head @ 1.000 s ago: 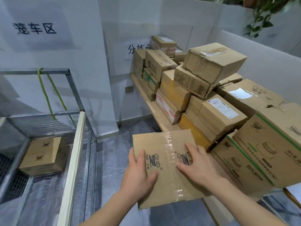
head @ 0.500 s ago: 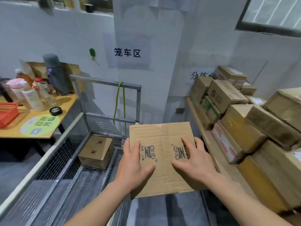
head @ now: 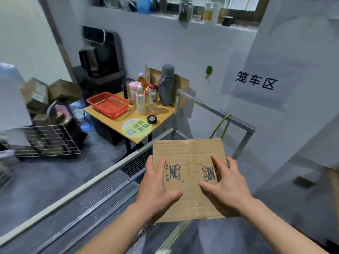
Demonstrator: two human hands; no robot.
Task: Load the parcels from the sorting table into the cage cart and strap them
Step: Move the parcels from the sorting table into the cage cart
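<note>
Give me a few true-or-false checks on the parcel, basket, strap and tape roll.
Both the left hand and the right hand hold the parcel. True.
A green strap hangs from the cage cart top rail. True.
The red basket sits inside the cage cart. False: it is on the wooden table.
The tape roll lies in the red basket. False: it lies on the table, apart from the basket.

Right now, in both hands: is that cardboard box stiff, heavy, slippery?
Probably stiff: the cardboard box shows flat faces, straight edges under the left hand and right hand. Likely light: spread fingers alone carry it. Matte cardboard should grip; the taped seam may be slicker.
</note>
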